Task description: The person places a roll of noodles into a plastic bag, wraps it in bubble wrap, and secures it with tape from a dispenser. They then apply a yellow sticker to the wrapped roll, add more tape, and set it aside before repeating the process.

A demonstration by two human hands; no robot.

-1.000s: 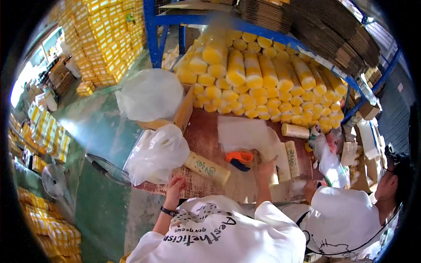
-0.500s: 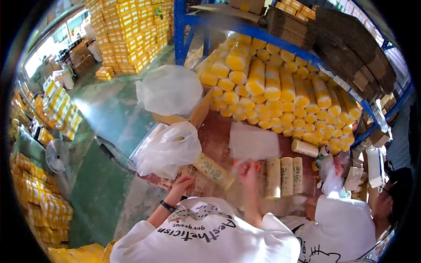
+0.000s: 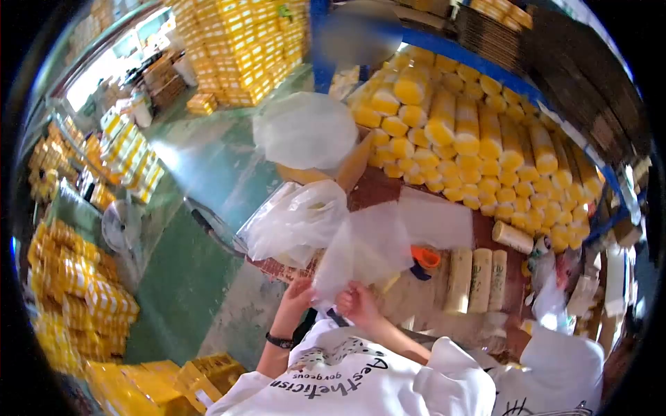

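Note:
My left hand (image 3: 298, 297) and my right hand (image 3: 355, 303) pinch the near edge of a translucent plastic bag (image 3: 371, 243), one at each side. It stands out flat away from me over the work surface. More flat translucent bags (image 3: 440, 220) lie just beyond it to the right. A crumpled heap of clear plastic (image 3: 298, 222) is left of the held bag. Past my right hand sits an orange object with a dark part (image 3: 424, 258). Three pale printed rolls (image 3: 479, 281) lie side by side farther right.
Yellow-ended rolls (image 3: 479, 139) are piled under a blue rack at the back. An open carton (image 3: 354, 163) with a plastic liner (image 3: 305, 132) stands beyond the heap. Another person's white sleeve (image 3: 555, 367) is close at my right. Yellow cartons (image 3: 152, 388) stand at lower left.
My right hand has drawn back toward my left, and both hands now hold a bag. The printed roll seen between them before is covered. The whole view has shifted.

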